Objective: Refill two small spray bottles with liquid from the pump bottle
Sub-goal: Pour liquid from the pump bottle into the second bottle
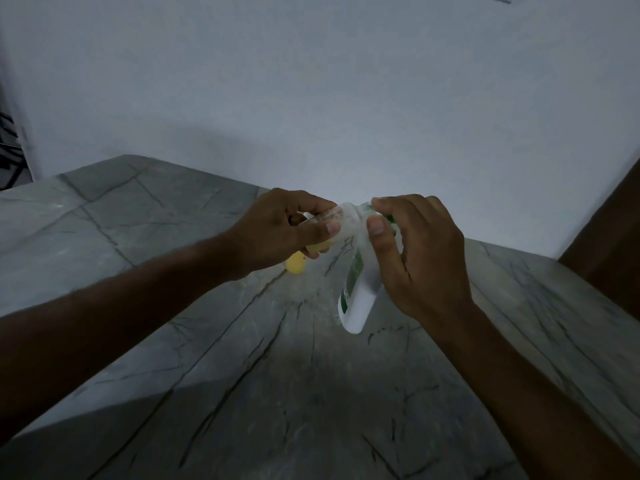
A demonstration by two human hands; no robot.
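At the far left edge, something dark [8,147] shows beside the pale wall [311,81]; it is too dim to identify. The grey marble-patterned tabletop [173,323], crossed by dark veins, fills the lower part of the view.

The left forearm reaches in from the lower left. The left hand [277,230] has its grip closed round a small clear spray bottle [332,221], held tilted nearly on its side above the tabletop, with the thumb lying along the near side and the fingers curled over the top. The bottle's lower end, showing yellow liquid, pokes out beneath the palm. Whether its cap is on cannot be told, as the fingers cover that end.

Just below and behind that hand, a second yellow spray bottle [295,264] stands on the tabletop, mostly hidden by the hand.

To the right, the white pump bottle [360,299] with a green label hangs tilted, its base down towards the tabletop and its top up at the hands; whether the base touches the surface is unclear. Its neck meets the mouth of the small clear bottle. The right hand [415,251] grips the pump bottle at its upper part, thumb and forefinger pinching near the green pump head [390,219], the other fingers curled behind.

A dark brown surface [613,230] rises at the far right edge.
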